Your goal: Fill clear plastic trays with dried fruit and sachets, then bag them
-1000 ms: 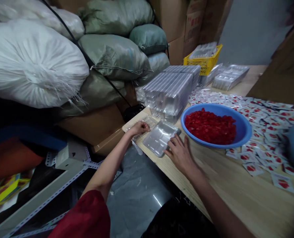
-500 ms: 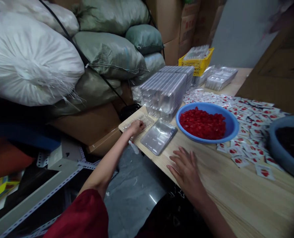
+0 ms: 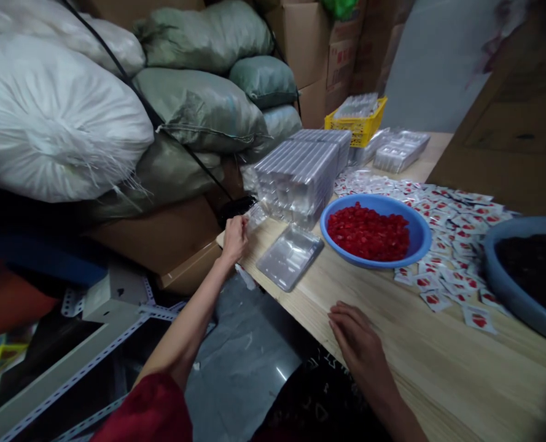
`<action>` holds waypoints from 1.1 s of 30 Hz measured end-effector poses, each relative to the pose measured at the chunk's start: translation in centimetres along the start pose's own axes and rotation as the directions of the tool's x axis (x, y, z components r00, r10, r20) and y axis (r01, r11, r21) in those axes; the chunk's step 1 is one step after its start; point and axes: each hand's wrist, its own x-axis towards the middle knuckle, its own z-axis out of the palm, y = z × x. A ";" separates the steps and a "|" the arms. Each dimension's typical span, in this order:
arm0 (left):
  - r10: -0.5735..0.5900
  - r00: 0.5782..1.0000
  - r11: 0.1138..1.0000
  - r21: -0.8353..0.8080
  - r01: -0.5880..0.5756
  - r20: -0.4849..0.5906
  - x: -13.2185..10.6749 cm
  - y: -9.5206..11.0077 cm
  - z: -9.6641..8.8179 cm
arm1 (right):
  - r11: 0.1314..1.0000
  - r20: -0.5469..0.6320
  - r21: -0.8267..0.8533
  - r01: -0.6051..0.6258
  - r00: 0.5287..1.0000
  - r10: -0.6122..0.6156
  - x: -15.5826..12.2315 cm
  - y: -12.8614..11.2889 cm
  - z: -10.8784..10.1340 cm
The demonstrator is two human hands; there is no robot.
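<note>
My left hand [image 3: 234, 237] is closed on the edge of a clear plastic tray [image 3: 257, 215] at the table's left corner, lifting it off the wood. Another clear tray [image 3: 290, 255] lies flat just to its right. My right hand [image 3: 358, 341] rests palm down at the near edge of the wooden table [image 3: 448, 362], fingers loosely together, holding nothing. A tall stack of clear trays [image 3: 300, 175] stands behind the two trays. A blue bowl [image 3: 417, 230] of small red pieces sits to the right of them.
Many small white sachets with red print [image 3: 457, 233] cover the table's right side. A grey-blue basin [image 3: 526, 279] of dark stuff is at the right edge. A yellow crate [image 3: 358, 123] and more trays stand at the back. Stuffed sacks [image 3: 61, 123] pile up on the left.
My right hand let go of the flat tray and drew back to the near table edge. My left hand lifted the other tray up at the corner.
</note>
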 end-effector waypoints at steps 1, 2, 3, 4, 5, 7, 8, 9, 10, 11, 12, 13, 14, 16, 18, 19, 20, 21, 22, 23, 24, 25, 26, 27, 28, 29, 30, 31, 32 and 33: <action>0.015 1.000 1.000 -0.001 -0.015 -0.004 -0.2 0.0 -0.1 | 1.000 0.002 0.015 -0.004 1.000 0.004 0.1 0.0 0.1; 0.032 0.999 0.999 -0.003 -0.032 0.001 -0.5 0.1 -0.2 | 1.000 0.004 0.026 -0.007 1.000 0.007 0.1 -0.1 0.1; 0.049 0.999 0.999 -0.004 -0.049 0.013 -0.7 0.2 -0.3 | 0.999 0.008 0.034 -0.008 1.000 0.008 0.1 -0.2 0.1; 0.066 0.997 0.998 -0.005 -0.066 0.029 -1.0 0.3 -0.3 | 0.999 0.007 0.039 -0.008 1.000 0.008 0.1 -0.3 0.0; 0.079 0.996 0.997 -0.007 -0.079 0.042 -1.3 0.6 -0.2 | 0.999 0.004 0.042 -0.010 1.000 0.009 0.1 -0.3 -0.1; 0.084 0.996 0.996 -0.009 -0.084 0.032 -1.7 1.2 -0.1 | 0.999 -0.006 0.039 -0.014 1.000 0.014 -0.1 -0.4 -0.4; 0.073 0.997 0.997 -0.009 -0.073 0.005 -1.7 1.5 0.0 | 0.999 -0.008 0.035 -0.018 1.000 0.019 -0.2 -0.4 -0.6; 0.056 0.998 0.998 -0.010 -0.057 -0.033 -1.6 1.9 -0.1 | 0.999 -0.006 0.030 -0.024 1.000 0.025 -0.3 -0.4 -0.8; 0.035 0.996 0.999 -0.014 -0.036 -0.077 -1.5 2.4 -0.3 | 0.999 -0.008 0.025 -0.029 1.000 0.029 -0.5 -0.3 -1.1; 0.012 0.992 1.000 -0.020 -0.015 -0.125 -1.3 2.8 -0.7 | 0.999 -0.012 0.019 -0.031 0.999 0.031 -0.6 -0.3 -1.4; -0.011 0.985 1.000 -0.022 0.007 -0.174 -1.1 3.4 -1.3 | 0.999 -0.018 0.015 -0.029 0.999 0.030 -0.8 -0.4 -1.7; -0.040 0.972 0.999 -0.035 0.033 -0.231 -0.9 4.0 -2.2 | 1.000 -0.027 0.011 -0.027 0.999 0.027 -1.0 -0.4 -2.0; -0.078 0.951 0.996 -0.072 0.059 -0.299 -0.8 4.8 -3.3 | 1.000 -0.039 0.011 -0.023 0.999 0.023 -1.2 -0.5 -2.2; -0.174 0.893 0.966 -0.248 0.073 -0.414 -1.2 6.7 -5.9 | 0.999 -0.058 0.025 -0.027 0.998 0.028 -1.6 -0.9 -2.7; -0.271 0.872 0.846 -0.534 0.014 -0.407 -2.4 9.3 -8.7 | 0.997 -0.076 0.052 -0.065 0.995 0.069 -1.9 -1.7 -3.2; -0.294 0.894 0.741 -0.672 -0.010 -0.338 -3.1 10.6 -9.8 | 0.992 -0.088 0.071 -0.100 0.990 0.106 -2.0 -2.3 -3.4; -0.286 0.931 0.625 -0.780 0.002 -0.228 -3.9 12.0 -10.7 | 0.984 -0.100 0.102 -0.147 0.983 0.157 -2.0 -3.0 -3.7; -0.251 0.964 0.513 -0.857 0.058 -0.085 -4.7 13.3 -11.2 | 0.969 -0.115 0.154 -0.195 0.970 0.213 -1.9 -3.6 -4.0; -0.189 0.979 0.421 -0.894 0.151 0.076 -5.5 14.6 -11.4 | 0.946 -0.135 0.224 -0.235 0.954 0.269 -1.7 -4.3 -4.5; -0.098 0.965 0.364 -0.894 0.261 0.243 -6.1 15.8 -11.1 | 0.916 -0.160 0.305 -0.260 0.934 0.319 -1.4 -4.7 -5.1; 0.013 0.919 0.341 -0.866 0.367 0.395 -6.7 17.0 -10.4 | 0.882 -0.188 0.390 -0.264 0.915 0.357 -1.2 -5.1 -5.9; 0.130 0.846 0.346 -0.823 0.450 0.517 -7.2 18.2 -9.4 | 0.847 -0.217 0.468 -0.251 0.897 0.386 -1.0 -5.2 -6.9; 0.243 0.760 0.367 -0.782 0.503 0.603 -7.7 19.5 -8.0 | 0.812 -0.236 0.533 -0.235 0.881 0.410 -1.0 -5.2 -7.9; 0.344 0.671 0.394 -0.750 0.532 0.657 -8.3 20.9 -6.5 | 0.778 -0.233 0.584 -0.232 0.870 0.435 -1.2 -5.0 -9.0; 0.425 0.591 0.423 -0.728 0.540 0.686 -8.7 22.3 -5.0 | 0.737 -0.206 0.628 -0.249 0.860 0.466 -1.6 -4.8 -10.0; 0.480 0.538 0.455 -0.720 0.524 0.693 -9.1 23.7 -3.4 | 0.692 -0.166 0.666 -0.279 0.849 0.502 -2.2 -4.4 -10.9; 0.510 0.524 0.492 -0.731 0.473 0.683 -9.2 25.0 -2.0 | 0.646 -0.132 0.697 -0.312 0.830 0.542 -3.0 -3.9 -11.6; 0.520 0.552 0.538 -0.752 0.381 0.652 -8.9 26.1 -0.8 | 0.606 -0.119 0.721 -0.336 0.801 0.586 -3.9 -3.3 -12.1; 0.515 0.620 0.581 -0.773 0.254 0.591 -8.3 27.0 0.3 | 0.575 -0.140 0.744 -0.340 0.762 0.632 -4.9 -2.5 -12.4; 0.501 0.707 0.618 -0.778 0.112 0.499 -7.2 27.7 1.2 | 0.558 -0.194 0.767 -0.318 0.713 0.673 -5.8 -1.7 -12.5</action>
